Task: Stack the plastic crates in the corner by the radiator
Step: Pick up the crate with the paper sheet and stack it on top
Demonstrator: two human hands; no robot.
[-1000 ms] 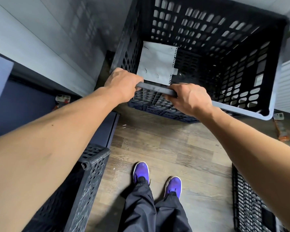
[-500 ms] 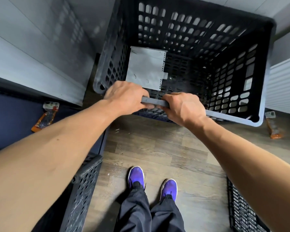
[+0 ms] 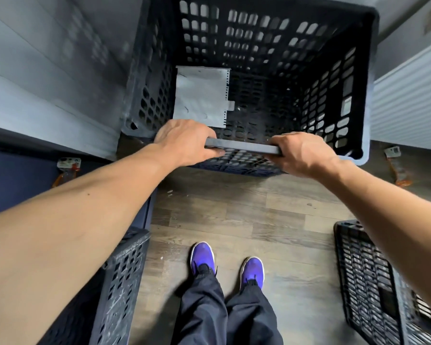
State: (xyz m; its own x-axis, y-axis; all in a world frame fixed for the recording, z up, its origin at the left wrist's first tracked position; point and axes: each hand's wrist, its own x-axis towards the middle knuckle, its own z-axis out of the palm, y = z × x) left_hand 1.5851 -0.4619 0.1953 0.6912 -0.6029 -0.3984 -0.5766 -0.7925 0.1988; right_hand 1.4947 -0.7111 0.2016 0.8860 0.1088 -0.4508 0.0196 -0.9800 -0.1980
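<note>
A large black perforated plastic crate [image 3: 271,46] stands in the corner, with the wall on its left and the white radiator [image 3: 408,105] on its right. A grey sheet [image 3: 199,95] lies on its bottom. My left hand [image 3: 187,141] and my right hand [image 3: 301,155] both grip its near rim, a short gap apart. A second black crate [image 3: 120,282] stands at the lower left, partly hidden by my left arm. A third black crate [image 3: 368,277] lies at the lower right, partly behind my right arm.
Wood-look floor [image 3: 234,215] runs between the crates, where my blue shoes [image 3: 202,255] stand. A dark blue cabinet [image 3: 15,180] is at the left. Small orange packets lie on the floor at the left [image 3: 67,168] and by the radiator [image 3: 396,165].
The crate in my hands has shifted left and further into the corner, closer to the left wall. My hands have spread a little apart along the rim.
</note>
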